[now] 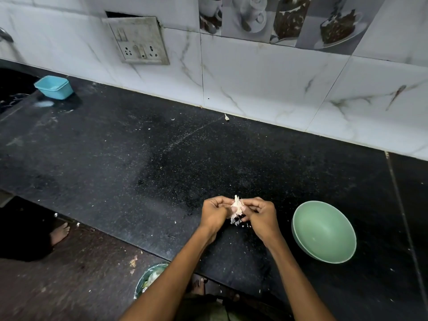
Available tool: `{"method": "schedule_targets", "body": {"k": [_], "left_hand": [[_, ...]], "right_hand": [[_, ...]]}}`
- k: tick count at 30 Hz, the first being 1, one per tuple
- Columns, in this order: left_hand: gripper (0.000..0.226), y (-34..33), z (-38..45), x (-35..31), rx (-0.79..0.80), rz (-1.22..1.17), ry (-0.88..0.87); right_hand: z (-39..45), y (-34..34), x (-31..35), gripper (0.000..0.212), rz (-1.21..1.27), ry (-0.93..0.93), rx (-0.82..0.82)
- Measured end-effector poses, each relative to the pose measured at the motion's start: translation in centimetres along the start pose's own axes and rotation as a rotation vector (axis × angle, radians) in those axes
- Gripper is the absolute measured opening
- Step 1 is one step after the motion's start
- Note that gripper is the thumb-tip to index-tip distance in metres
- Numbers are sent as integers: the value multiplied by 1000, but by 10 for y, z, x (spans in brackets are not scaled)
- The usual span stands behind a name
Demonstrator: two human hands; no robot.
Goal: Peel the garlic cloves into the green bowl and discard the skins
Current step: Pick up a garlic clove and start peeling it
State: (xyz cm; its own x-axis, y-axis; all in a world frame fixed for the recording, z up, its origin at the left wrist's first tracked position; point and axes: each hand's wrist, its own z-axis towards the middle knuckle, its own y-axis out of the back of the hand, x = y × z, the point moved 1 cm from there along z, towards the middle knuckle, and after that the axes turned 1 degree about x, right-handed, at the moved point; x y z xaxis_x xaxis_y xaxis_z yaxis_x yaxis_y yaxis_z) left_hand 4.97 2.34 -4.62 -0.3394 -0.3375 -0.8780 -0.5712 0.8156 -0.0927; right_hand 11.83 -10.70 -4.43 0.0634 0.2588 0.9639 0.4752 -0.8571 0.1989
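A: Entry, head view. Where is the garlic?

B: The garlic (236, 208) is held just above the black worktop (143, 158), between both hands, near the front edge. Papery skin sticks up from its top and hangs ragged below it.

A: State of the hands?

B: Left hand (214, 213): fingers curled, fingertips pinching the left side of the garlic. Right hand (260, 215): fingers curled likewise, pinching the right side. Both hands have hold of it; neither rests on the worktop as far as I can tell.

A: Loose skin?

B: A few small white skin flakes (245, 225) lie on the worktop directly under the hands. One larger scrap (226, 117) lies far back, against the foot of the wall tiles.

A: The bowl?

B: The green bowl (323, 231) stands on the worktop just right of the right hand, not touching it. A pale speck shows inside; too small to identify.

A: Further out?

B: A bin (150, 278) with pale scraps inside stands on the floor below the worktop edge, partly hidden by the left forearm. A blue tub (54, 87) sits at the far left of the worktop. A socket plate (139, 40) is mounted on the tiled wall above.
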Motion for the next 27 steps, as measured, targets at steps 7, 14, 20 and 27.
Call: {"method": "schedule_targets", "body": {"k": [7,14,20,27], "left_hand": [[9,2,9,2,-1,-53,-10],[9,13,33,-4,-102,19,-69],[13,30,67,-24,-155,30,-100],[13,43,119,-59,-221,92,-79]], "right_hand": [[4,-4,3,27,-141,7,-48],[22,-17,18,20,-774,67,102],[62,-31,42,23,-736,84,108],[162,-64,57,34,-744,131,100]]}}
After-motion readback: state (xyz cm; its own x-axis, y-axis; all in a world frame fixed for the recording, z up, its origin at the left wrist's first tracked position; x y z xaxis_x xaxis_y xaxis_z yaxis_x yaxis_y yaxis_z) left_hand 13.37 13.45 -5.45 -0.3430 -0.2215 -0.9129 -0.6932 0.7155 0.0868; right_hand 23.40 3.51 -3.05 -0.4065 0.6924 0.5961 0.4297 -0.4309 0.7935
